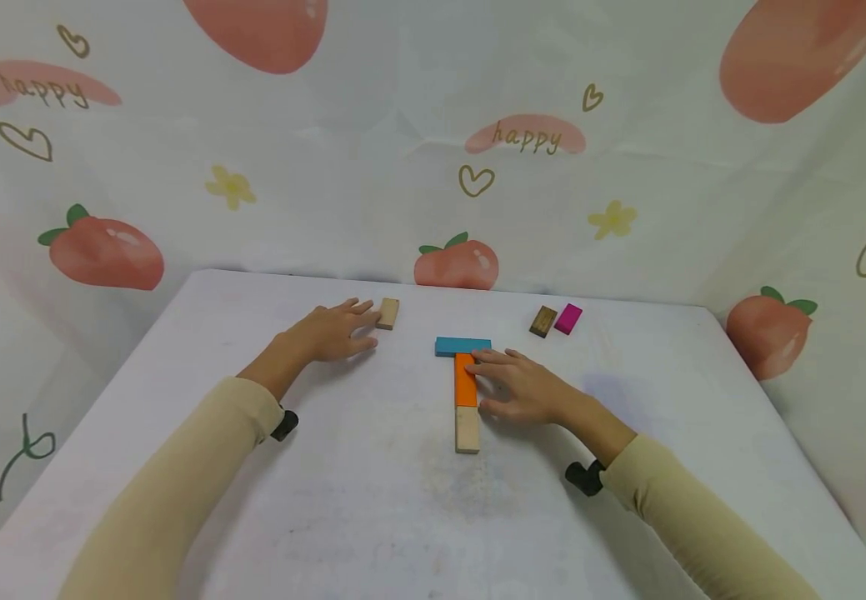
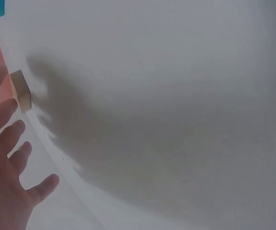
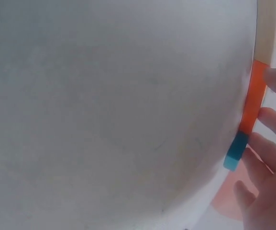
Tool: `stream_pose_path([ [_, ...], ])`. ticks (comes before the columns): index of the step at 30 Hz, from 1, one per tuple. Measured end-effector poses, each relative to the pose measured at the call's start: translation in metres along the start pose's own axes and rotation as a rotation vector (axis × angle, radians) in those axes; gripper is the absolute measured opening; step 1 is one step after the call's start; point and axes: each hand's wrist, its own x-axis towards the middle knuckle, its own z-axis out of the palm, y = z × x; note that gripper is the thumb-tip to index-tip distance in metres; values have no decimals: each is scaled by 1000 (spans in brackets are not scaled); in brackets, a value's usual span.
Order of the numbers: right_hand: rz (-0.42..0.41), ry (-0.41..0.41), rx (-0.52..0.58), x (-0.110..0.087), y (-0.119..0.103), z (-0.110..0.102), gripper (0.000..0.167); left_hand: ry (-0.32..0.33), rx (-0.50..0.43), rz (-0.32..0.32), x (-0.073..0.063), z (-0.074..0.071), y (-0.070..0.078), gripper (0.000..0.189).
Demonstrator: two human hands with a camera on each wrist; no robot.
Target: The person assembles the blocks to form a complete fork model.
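Note:
On the white table, a blue block (image 1: pixel 463 346) lies crosswise at the far end of an orange block (image 1: pixel 466 382), and a plain wooden block (image 1: pixel 467 430) continues the line toward the person, making a T shape. My right hand (image 1: pixel 526 389) is at the right side of this row, its extended fingers over the edges of the orange and blue blocks. My left hand (image 1: pixel 337 333) is spread, fingertips right beside another plain wooden block (image 1: pixel 388 313). In the left wrist view that wooden block (image 2: pixel 21 91) shows just past the fingers, which are not curled round it.
A dark brown block (image 1: pixel 543 321) and a magenta block (image 1: pixel 569 318) lie side by side at the back right. Behind the table (image 1: pixel 327 517) hangs a white cloth (image 1: pixel 357 200) printed with peaches, hearts and flowers.

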Motion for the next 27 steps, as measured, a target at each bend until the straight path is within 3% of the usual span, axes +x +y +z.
stream_pose_path([
  [12,9,-5,5,1,1,0,56,14,-7,22,2,12,0,70],
  [27,19,-16,11,2,1,0,58,16,-33,34,11,16,23,77],
])
